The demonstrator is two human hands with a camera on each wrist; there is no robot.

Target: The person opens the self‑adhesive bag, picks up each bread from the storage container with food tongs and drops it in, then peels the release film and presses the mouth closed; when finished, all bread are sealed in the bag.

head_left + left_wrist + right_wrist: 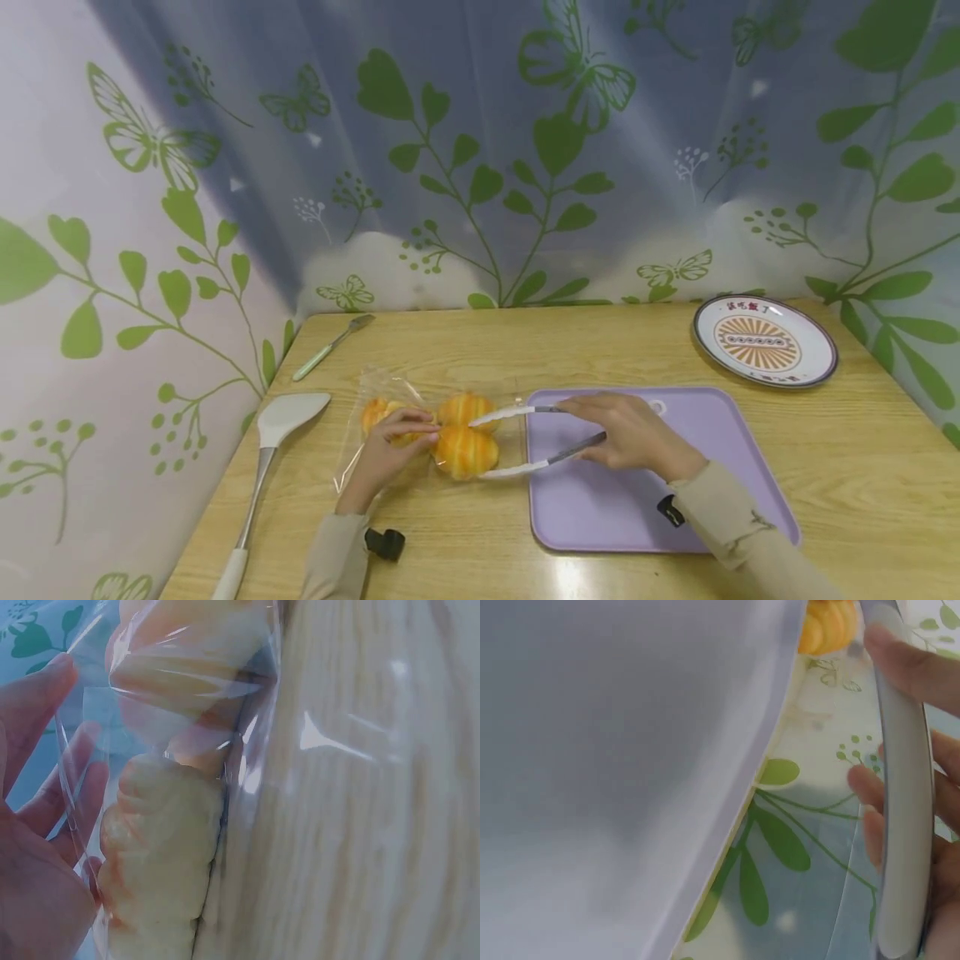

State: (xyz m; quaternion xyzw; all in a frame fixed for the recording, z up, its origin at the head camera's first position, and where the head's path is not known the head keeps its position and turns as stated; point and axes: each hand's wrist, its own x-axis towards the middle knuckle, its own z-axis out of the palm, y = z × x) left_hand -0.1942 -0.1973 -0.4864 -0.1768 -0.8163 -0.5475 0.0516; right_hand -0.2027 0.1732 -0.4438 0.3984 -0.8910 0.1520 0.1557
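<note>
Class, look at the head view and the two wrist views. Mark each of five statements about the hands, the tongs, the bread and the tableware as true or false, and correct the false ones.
1. The right hand holds tongs whose tips sit either side of a bread roll. True.
2. The left hand grips the spatula. False: it holds the clear bag of rolls; the spatula lies untouched to its left.
3. The cutting board is purple. True.
4. A roll lies on the patterned plate. False: the plate holds no roll.
5. The fork lies on the cutting board. False: it lies on the table, near the curtain.
</note>
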